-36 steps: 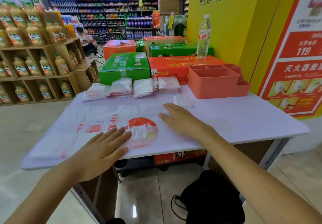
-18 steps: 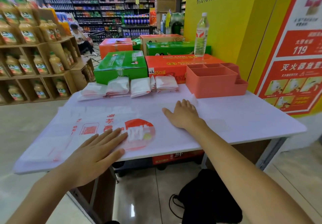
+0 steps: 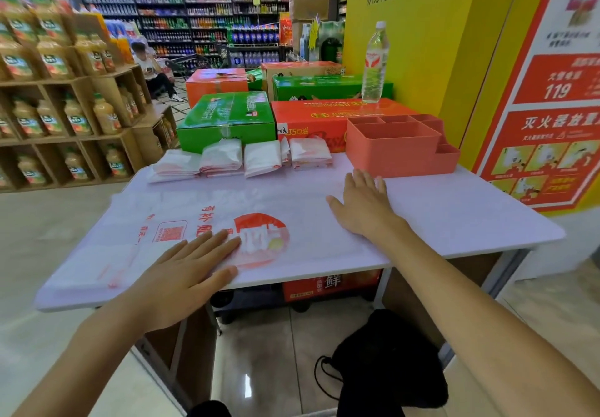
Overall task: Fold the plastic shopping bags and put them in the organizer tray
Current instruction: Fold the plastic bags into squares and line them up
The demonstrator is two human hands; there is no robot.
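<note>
A large white plastic shopping bag (image 3: 181, 221) with red print lies spread flat over the white table (image 3: 470, 218). My left hand (image 3: 185, 273) presses flat on its near edge, fingers straight, beside the red round logo. My right hand (image 3: 363, 205) lies flat on the bag's right end, fingers pointing away from me. The coral organizer tray (image 3: 399, 147) stands at the table's back right, just beyond my right hand, with nothing visible in its compartments. Several folded white bags (image 3: 240, 160) lie in a row along the back edge.
Green and orange cartons (image 3: 227, 117) stand behind the table, one with a water bottle (image 3: 375, 62) on top. A shelf of juice bottles (image 3: 48, 91) fills the left. A yellow wall is at right. A black bag (image 3: 389, 364) lies on the floor under the table.
My right hand has slid away from me along the bag toward the tray, smoothing the plastic. My left hand has stayed flat on the near edge.
</note>
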